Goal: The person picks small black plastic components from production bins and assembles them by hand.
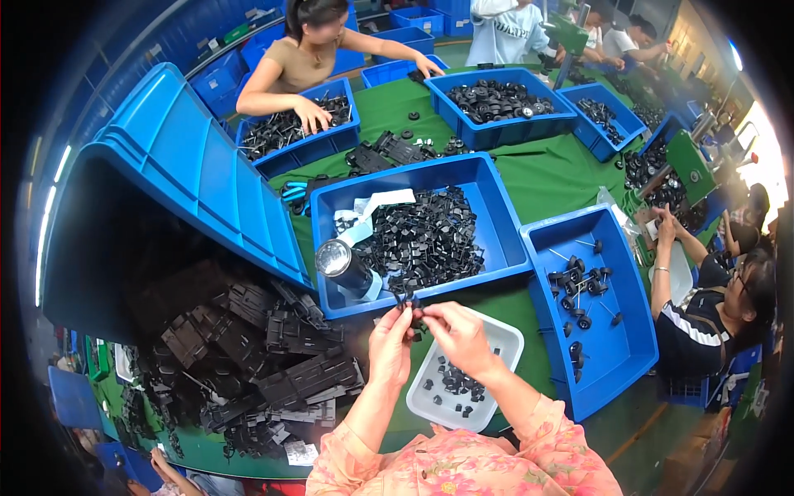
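Observation:
My left hand (390, 343) and my right hand (457, 334) come together over the near rim of a blue bin (506, 240). Between their fingertips is a small black plastic part (407, 304); its exact shape is hard to make out. Both hands are closed in a pinch on it. Many small black plastic pieces (430, 236) lie heaped in that bin, beside a dark cylinder (346, 266) with a clear round top and some white paper. Below my right hand sits a white tray (506, 339) with a scatter of small black pieces (457, 382).
To the left, a large blue crate (190, 165) lies tipped, dark chassis-like parts (240, 339) spilling from it. On the right stands a blue bin (608, 364) of small wheels on axles (579, 285). More bins (467, 136) and several co-workers (318, 50) surround the green-covered table (538, 178).

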Action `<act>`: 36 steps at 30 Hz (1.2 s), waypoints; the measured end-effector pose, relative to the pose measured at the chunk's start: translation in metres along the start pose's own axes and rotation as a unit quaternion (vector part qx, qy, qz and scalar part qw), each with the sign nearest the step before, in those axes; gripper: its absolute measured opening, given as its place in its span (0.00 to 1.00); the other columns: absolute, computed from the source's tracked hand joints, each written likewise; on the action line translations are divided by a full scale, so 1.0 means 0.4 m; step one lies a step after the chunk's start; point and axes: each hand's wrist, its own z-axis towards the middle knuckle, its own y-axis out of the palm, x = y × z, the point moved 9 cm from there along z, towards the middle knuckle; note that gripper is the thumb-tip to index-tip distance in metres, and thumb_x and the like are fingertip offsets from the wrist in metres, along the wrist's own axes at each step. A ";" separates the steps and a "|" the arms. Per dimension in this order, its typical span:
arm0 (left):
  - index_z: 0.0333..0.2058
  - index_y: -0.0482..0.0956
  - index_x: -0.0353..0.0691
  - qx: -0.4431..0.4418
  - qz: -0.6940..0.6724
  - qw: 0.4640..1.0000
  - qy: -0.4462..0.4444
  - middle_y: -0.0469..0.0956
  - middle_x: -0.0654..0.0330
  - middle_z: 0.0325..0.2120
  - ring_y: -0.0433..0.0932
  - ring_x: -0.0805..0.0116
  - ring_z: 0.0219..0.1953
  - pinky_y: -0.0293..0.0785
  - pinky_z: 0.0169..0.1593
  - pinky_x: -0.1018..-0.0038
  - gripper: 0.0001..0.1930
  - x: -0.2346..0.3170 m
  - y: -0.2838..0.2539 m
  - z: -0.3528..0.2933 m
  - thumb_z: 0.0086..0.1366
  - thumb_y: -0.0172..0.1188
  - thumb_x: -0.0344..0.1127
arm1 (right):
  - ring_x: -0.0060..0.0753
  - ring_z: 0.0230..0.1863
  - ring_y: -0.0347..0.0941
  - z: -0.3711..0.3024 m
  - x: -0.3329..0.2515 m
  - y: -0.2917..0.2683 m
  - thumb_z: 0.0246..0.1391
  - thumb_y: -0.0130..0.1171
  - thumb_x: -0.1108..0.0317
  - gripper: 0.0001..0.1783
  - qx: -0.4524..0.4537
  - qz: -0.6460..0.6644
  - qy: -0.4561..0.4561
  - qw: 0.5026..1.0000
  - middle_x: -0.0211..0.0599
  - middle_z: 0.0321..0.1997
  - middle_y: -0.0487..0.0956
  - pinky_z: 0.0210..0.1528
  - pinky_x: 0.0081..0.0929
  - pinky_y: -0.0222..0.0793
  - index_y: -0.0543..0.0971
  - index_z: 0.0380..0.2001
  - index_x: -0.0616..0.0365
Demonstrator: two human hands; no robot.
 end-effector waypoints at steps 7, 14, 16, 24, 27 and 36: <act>0.36 0.74 0.40 0.009 -0.024 1.000 -0.001 0.76 0.64 0.30 0.69 0.84 0.26 0.62 0.29 0.87 0.07 -0.017 -0.080 -0.130 0.57 0.56 0.29 | 0.38 0.30 0.72 -0.129 -0.099 0.065 0.42 0.58 0.77 0.08 -0.058 -0.008 -0.123 0.991 0.40 0.29 0.75 0.32 0.28 0.69 0.76 0.30 0.63; 0.36 0.71 0.40 -0.077 -0.088 0.981 -0.154 0.70 0.68 0.23 0.61 0.85 0.19 0.63 0.28 0.81 0.09 -0.023 -0.123 -0.311 0.56 0.56 0.33 | 0.16 0.23 0.63 -0.226 0.016 0.105 0.56 0.45 0.58 0.16 -0.256 0.282 0.238 0.894 0.27 0.25 0.72 0.25 0.14 0.60 0.74 0.35 0.60; 0.37 0.70 0.39 -0.086 -0.093 0.977 -0.173 0.67 0.69 0.21 0.63 0.83 0.22 0.65 0.29 0.83 0.10 -0.046 -0.130 -0.344 0.56 0.54 0.33 | 0.17 0.23 0.64 -0.271 -0.020 0.177 0.57 0.39 0.47 0.26 -0.336 0.311 0.233 0.858 0.27 0.24 0.71 0.26 0.18 0.61 0.73 0.34 0.61; 0.31 0.72 0.42 -0.024 -0.019 0.988 -0.151 0.70 0.68 0.21 0.68 0.80 0.23 0.64 0.25 0.83 0.03 -0.043 -0.157 -0.392 0.57 0.54 0.32 | 0.18 0.34 0.71 -0.330 -0.089 0.228 0.53 0.50 0.48 0.24 -0.458 0.267 0.292 0.796 0.31 0.34 0.78 0.32 0.15 0.62 0.77 0.37 0.60; 0.31 0.73 0.41 -0.037 -0.054 0.980 -0.188 0.71 0.67 0.22 0.70 0.76 0.23 0.65 0.25 0.82 0.05 -0.044 -0.150 -0.418 0.58 0.54 0.34 | 0.19 0.36 0.72 -0.363 -0.120 0.237 0.55 0.51 0.60 0.16 -0.427 0.440 0.343 0.711 0.31 0.36 0.78 0.38 0.16 0.66 0.76 0.38 0.63; 0.30 0.74 0.47 0.045 -0.157 0.970 -0.179 0.67 0.74 0.19 0.67 0.73 0.29 0.62 0.32 0.73 0.07 -0.032 -0.085 -0.474 0.59 0.54 0.42 | 0.15 0.24 0.68 -0.382 -0.127 0.221 0.57 0.47 0.62 0.13 -0.179 0.514 0.353 0.761 0.29 0.25 0.77 0.24 0.14 0.61 0.76 0.27 0.58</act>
